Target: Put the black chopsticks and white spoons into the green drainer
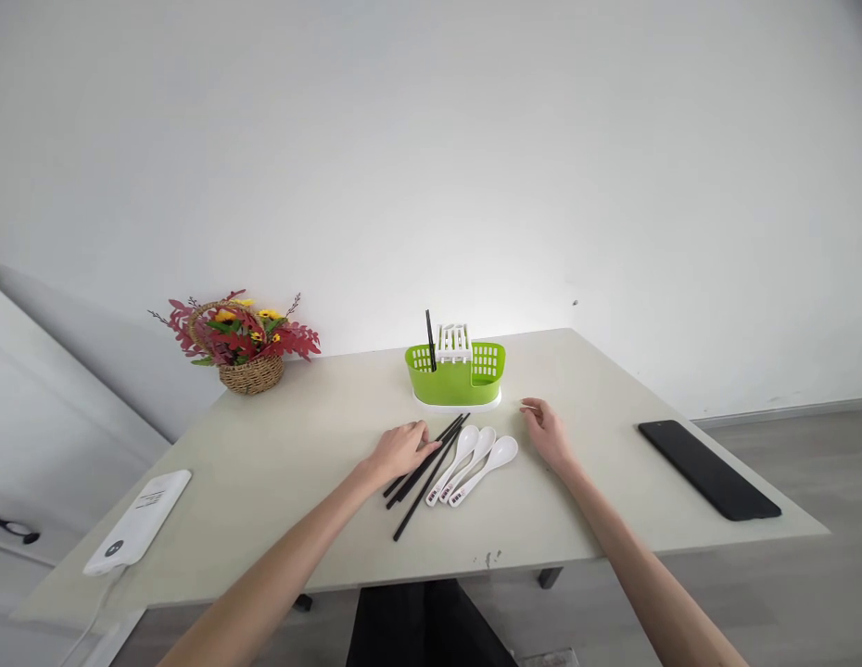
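Several black chopsticks (425, 489) lie in a loose, slanted bundle on the table. My left hand (401, 450) rests over their left side, fingers bent and thumb closed against them; the palm side is hidden. To the right of the chopsticks, three white spoons (475, 468) lie side by side, bowls pointing away from me. My right hand (546, 435) lies on the table right of the spoons, holding nothing, its fingers loosely bent and apart. Behind them stands a green utensil basket (445, 387) with a white base; black chopsticks (430, 341) stand upright in its left part.
A white slotted piece (453, 343) sits at the basket's middle. Flowers in a wicker basket (251, 375) stand at the back left. A white device with a cable (139, 523) lies at the left edge, and a black phone (705, 468) at the right. A wall rises behind the table (264, 537).
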Demonstrator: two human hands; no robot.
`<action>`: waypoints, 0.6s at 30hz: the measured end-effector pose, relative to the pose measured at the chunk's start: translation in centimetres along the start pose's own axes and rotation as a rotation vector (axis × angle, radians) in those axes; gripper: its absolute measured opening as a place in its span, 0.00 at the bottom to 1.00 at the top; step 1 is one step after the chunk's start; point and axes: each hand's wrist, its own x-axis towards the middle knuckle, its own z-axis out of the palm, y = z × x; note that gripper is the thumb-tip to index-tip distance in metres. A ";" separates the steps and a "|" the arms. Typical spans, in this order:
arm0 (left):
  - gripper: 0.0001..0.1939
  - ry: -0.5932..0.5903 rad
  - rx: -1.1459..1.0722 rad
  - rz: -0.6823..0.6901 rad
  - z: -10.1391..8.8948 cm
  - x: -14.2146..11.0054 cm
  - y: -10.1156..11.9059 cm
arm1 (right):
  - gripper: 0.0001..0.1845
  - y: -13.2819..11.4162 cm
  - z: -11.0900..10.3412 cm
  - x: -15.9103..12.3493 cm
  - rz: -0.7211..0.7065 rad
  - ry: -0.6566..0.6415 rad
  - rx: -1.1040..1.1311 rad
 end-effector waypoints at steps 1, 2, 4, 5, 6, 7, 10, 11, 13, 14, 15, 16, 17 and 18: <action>0.14 -0.001 0.002 0.001 0.0 0.0 0.0 | 0.21 0.1 0.0 0.0 0.001 0.001 0.001; 0.14 -0.001 0.005 0.001 0.0 0.0 0.1 | 0.20 0.1 0.0 0.1 0.002 0.001 0.001; 0.14 0.000 0.010 0.002 0.0 0.0 0.1 | 0.20 0.2 0.0 0.1 0.006 0.002 0.001; 0.14 0.000 0.012 0.002 0.0 0.0 0.1 | 0.20 0.2 0.0 0.1 0.007 0.002 0.000; 0.14 0.000 0.014 0.002 -0.1 0.0 0.2 | 0.20 0.2 0.0 0.0 0.009 0.001 -0.001; 0.14 0.000 0.017 0.003 -0.1 0.0 0.2 | 0.20 0.1 -0.1 0.0 0.010 0.001 -0.003; 0.14 -0.004 0.030 0.009 -0.4 0.0 0.3 | 0.20 -0.2 -0.2 -0.1 0.015 0.003 -0.012; 0.13 -0.006 0.037 0.015 -0.5 0.0 0.3 | 0.20 -0.3 -0.2 -0.2 0.018 0.004 -0.016; 0.11 -0.007 0.055 0.030 -0.8 0.1 0.3 | 0.20 -0.5 -0.2 -0.3 0.024 0.009 -0.023; 0.11 -0.007 0.065 0.037 -0.9 0.2 0.4 | 0.20 -0.6 -0.2 -0.3 0.025 0.011 -0.025; 0.10 -0.007 0.076 0.042 -1.0 0.2 0.5 | 0.20 -0.7 -0.3 -0.3 0.027 0.012 -0.027; 0.09 -0.006 0.087 0.044 -1.1 0.4 0.6 | 0.20 -0.8 -0.3 -0.4 0.027 0.012 -0.029; 0.09 -0.007 0.097 0.044 -1.1 0.5 0.7 | 0.20 -0.9 -0.3 -0.4 0.028 0.010 -0.030; 0.09 -0.010 0.107 0.041 -1.2 0.6 0.9 | 0.20 -0.9 -0.3 -0.4 0.030 0.007 -0.031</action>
